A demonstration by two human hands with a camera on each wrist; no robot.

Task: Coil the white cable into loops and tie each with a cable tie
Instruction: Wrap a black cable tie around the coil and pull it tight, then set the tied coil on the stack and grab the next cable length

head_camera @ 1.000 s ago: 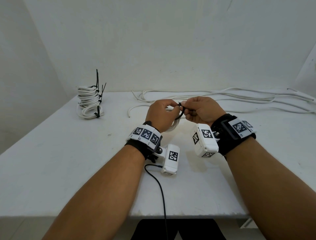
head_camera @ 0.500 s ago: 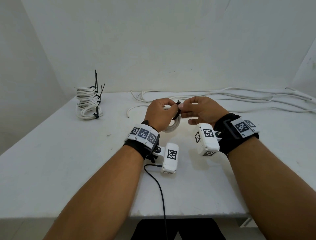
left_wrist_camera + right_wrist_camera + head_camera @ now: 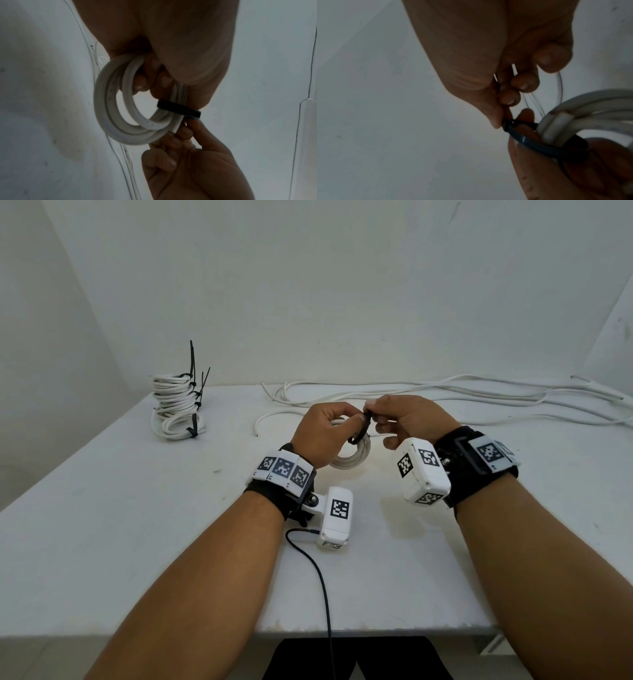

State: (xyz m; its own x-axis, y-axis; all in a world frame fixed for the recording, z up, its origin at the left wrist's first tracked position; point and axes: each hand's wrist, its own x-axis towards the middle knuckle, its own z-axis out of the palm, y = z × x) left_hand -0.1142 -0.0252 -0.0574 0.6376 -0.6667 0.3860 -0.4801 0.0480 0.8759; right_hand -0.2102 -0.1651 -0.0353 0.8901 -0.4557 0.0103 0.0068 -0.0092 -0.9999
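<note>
White cable (image 3: 349, 462) coil gripped in left hand (image 3: 322, 433); right hand (image 3: 411, 419) pinches its cable tie (image 3: 363, 429)

Your head camera looks down over the tabletop (image 3: 102, 542); both wrist cameras sit close, sharing the coil (image 3: 109, 108) at 12 o'clock.

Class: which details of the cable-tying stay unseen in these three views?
- Cable tie head, head view: too small, between the fingertips of both hands.
- Tie's locking, right wrist view: dark and blurred.
- Coil top, left wrist view: hidden inside the left hand.
- Loose cable: cut off at right edge.
</note>
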